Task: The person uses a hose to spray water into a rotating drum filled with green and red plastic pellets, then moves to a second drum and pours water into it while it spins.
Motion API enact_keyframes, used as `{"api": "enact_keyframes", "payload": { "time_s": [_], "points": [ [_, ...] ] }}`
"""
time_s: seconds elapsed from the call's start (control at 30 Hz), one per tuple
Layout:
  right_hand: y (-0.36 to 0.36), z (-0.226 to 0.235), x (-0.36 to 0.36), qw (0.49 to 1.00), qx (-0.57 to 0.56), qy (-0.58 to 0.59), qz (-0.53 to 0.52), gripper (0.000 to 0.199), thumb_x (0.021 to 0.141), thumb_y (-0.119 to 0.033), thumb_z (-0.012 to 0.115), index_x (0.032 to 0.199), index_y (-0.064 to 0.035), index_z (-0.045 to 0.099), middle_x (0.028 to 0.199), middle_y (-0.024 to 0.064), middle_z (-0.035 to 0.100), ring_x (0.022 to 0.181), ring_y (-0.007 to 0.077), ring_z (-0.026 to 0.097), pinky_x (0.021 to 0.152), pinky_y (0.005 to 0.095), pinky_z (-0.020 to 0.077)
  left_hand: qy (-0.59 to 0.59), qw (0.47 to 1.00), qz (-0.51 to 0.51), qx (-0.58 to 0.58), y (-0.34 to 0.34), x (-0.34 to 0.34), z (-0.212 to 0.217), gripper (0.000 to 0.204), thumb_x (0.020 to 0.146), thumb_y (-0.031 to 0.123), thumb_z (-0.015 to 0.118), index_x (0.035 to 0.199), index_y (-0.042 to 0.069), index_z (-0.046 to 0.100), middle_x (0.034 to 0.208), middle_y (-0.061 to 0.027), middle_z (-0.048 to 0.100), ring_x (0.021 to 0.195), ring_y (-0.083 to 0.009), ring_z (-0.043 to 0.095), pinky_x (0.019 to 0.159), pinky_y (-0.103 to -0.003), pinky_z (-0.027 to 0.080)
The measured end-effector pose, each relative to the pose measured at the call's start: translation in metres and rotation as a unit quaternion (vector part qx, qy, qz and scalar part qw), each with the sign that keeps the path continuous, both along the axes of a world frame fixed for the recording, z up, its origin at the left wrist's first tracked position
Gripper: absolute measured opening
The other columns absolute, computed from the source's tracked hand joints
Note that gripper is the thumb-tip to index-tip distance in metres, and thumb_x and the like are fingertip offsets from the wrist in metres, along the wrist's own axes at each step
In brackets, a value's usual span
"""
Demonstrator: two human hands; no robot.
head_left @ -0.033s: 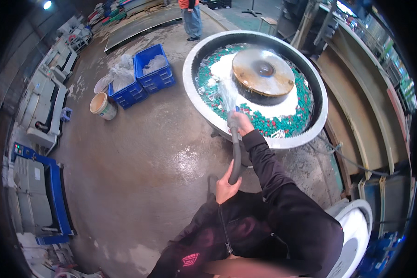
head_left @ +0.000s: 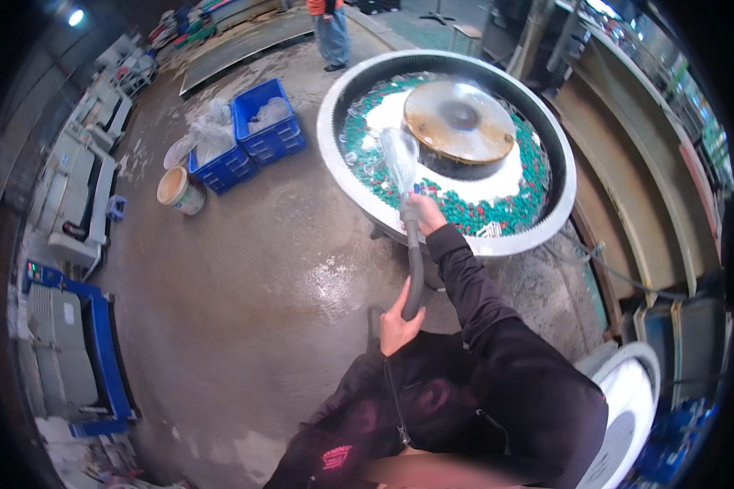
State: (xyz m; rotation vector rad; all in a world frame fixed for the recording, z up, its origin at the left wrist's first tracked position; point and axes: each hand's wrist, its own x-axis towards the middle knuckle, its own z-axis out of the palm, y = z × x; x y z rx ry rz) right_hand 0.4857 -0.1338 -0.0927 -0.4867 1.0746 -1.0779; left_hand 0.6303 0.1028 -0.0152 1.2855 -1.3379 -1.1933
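With my right hand (head_left: 429, 215) I grip a thick grey hose (head_left: 417, 265) near its outlet, where a small blue part shows. My left hand (head_left: 399, 329) is wrapped around the same hose further down, close to my body. A fan of water (head_left: 400, 159) sprays from the outlet into a large round tub (head_left: 331, 167) with a pale rim. Inside, many small green and red pieces (head_left: 473, 213) lie around a white foam-like ring (head_left: 488, 189). A wet, rust-stained round hub cover (head_left: 462, 122) stands at the tub's centre.
Two blue crates (head_left: 271, 138) with clear plastic bags stand on the wet floor at left, beside a pail (head_left: 181, 191). Machines (head_left: 67, 346) line the left side. Steel beams (head_left: 628, 175) run along the right. A white tub (head_left: 628, 407) is behind my right arm. A person (head_left: 332, 37) stands beyond.
The view has shifted slightly, so the surroundings sit a little differently in the picture. The spray looks a bit broader. Both hands keep their hold on the hose.
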Motion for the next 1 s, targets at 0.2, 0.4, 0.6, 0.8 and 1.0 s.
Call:
{"api": "enact_keyframes", "payload": {
  "time_s": [0.2,0.4,0.6,0.8,1.0],
  "points": [
    [0.025,-0.053,-0.053,0.992,0.099,-0.039,-0.071,0.025,0.069,-0.019,0.059,0.09,-0.0063,0.052,0.08,0.0102,0.052,0.068,0.0243,0.056,0.056,0.0502,0.0524,-0.036,0.997,-0.068,-0.004,-0.009,-0.029,-0.007,0.059,0.075,0.005,0.064,0.131,0.003,0.045,0.11,-0.0204,0.062,0.1,-0.0176,0.061,0.081,-0.027,0.047],
    [0.07,-0.052,-0.126,0.982,0.054,-0.056,-0.175,0.022,0.071,-0.019,0.057,0.087,-0.0048,0.052,0.075,0.008,0.052,0.064,0.0223,0.055,0.054,0.0484,0.0517,-0.08,0.984,-0.159,-0.015,-0.008,-0.055,-0.005,0.054,0.076,0.009,0.065,0.127,0.005,0.049,0.091,-0.0206,0.066,0.088,-0.0194,0.066,0.073,-0.03,0.049],
    [0.09,-0.036,-0.157,0.974,0.026,-0.037,-0.223,0.025,0.07,-0.018,0.057,0.091,-0.0056,0.053,0.079,0.008,0.051,0.068,0.0223,0.054,0.054,0.0478,0.0505,-0.108,0.973,-0.202,-0.001,-0.001,-0.077,-0.007,0.045,0.075,0.01,0.066,0.117,0.003,0.055,0.081,-0.0161,0.064,0.078,-0.017,0.063,0.069,-0.029,0.049],
    [0.076,-0.025,-0.143,0.982,0.035,-0.027,-0.184,0.025,0.069,-0.016,0.056,0.09,-0.0041,0.052,0.08,0.0094,0.052,0.068,0.0234,0.055,0.054,0.0471,0.0505,-0.035,0.989,-0.144,-0.013,0.009,-0.079,-0.01,0.043,0.073,0.007,0.067,0.114,-0.001,0.057,0.07,-0.003,0.057,0.064,-0.0071,0.051,0.061,-0.025,0.045],
    [0.034,-0.014,-0.082,0.995,0.061,-0.008,-0.075,0.025,0.069,-0.015,0.057,0.091,-0.0042,0.052,0.081,0.0096,0.052,0.069,0.0245,0.054,0.056,0.0498,0.0515,-0.049,0.997,-0.052,0.008,0.011,-0.058,-0.015,0.047,0.075,0.011,0.068,0.119,0.002,0.055,0.083,-0.0158,0.066,0.077,-0.0124,0.064,0.069,-0.028,0.049]
  ]
}}
